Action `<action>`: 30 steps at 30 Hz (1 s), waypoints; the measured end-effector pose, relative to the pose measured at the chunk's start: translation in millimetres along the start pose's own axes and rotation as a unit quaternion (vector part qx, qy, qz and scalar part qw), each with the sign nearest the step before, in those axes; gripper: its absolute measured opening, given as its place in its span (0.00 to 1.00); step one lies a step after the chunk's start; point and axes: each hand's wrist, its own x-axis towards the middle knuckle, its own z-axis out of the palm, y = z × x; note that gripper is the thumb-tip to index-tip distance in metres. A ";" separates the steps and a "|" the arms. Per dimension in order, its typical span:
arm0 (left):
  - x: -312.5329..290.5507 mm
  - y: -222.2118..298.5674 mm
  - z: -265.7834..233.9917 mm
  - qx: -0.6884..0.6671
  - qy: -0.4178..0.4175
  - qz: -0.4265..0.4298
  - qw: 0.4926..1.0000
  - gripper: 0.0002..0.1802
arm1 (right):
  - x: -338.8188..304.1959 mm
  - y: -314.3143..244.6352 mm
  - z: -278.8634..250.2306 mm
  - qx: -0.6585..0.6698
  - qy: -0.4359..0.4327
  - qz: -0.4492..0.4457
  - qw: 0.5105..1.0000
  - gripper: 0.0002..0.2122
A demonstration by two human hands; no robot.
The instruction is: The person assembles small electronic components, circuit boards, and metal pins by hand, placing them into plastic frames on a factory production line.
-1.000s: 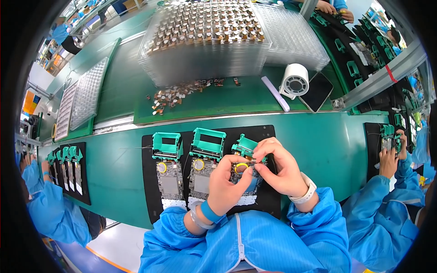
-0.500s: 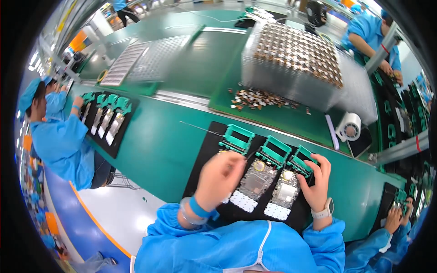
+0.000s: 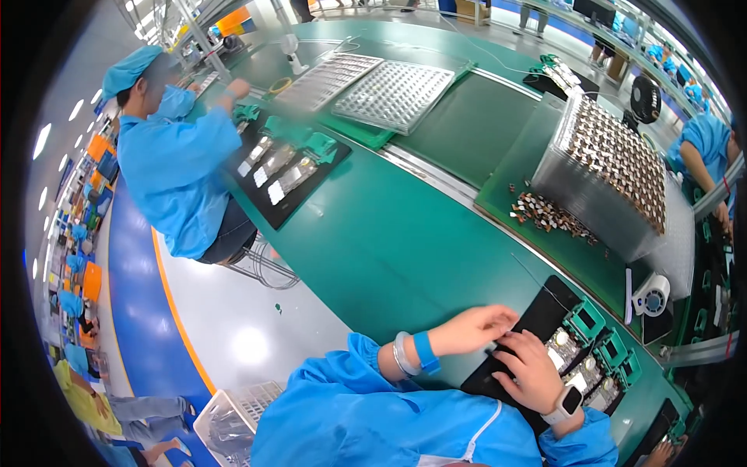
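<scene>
My left hand (image 3: pixel 473 330) reaches in over the left edge of a black mat (image 3: pixel 551 302). Its fingers are drawn together around something I cannot make out; a small dark bit shows near the fingertips. Close against it, my right hand (image 3: pixel 535 372) lies over the mat with bent fingers apart and the thumb separate. To the right of both hands, several circuit boards (image 3: pixel 561 348) with round gold parts lie on the mat, each at a green frame (image 3: pixel 584 319). My right hand partly covers the nearest boards.
A tall stack of clear trays (image 3: pixel 599 194) full of small parts stands beyond the mat, beside a loose pile (image 3: pixel 548 214). A white handheld fan (image 3: pixel 652 297) stands at the right. At left, a person in blue (image 3: pixel 175 167) sits by another board mat (image 3: pixel 284 206).
The view has swung left, so the mat now appears lower right. My hands have come together at the mat's left edge; the right hand has left the rightmost board.
</scene>
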 end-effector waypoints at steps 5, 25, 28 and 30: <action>-39.7 18.1 -122.4 0.467 0.439 0.123 0.757 0.20 | -19.6 15.6 8.6 0.002 0.002 0.012 1.000 0.11; -187.0 58.7 -283.5 0.848 0.311 -0.178 0.390 0.22 | -113.2 31.6 5.6 -0.204 0.159 0.266 0.929 0.09; -173.6 59.0 -213.2 0.886 0.182 -0.083 0.417 0.17 | -107.5 36.5 9.3 -0.199 0.174 0.297 0.918 0.10; -153.5 63.8 -150.2 0.854 0.140 -0.067 0.496 0.16 | -101.5 37.2 12.0 -0.174 0.170 0.335 0.910 0.10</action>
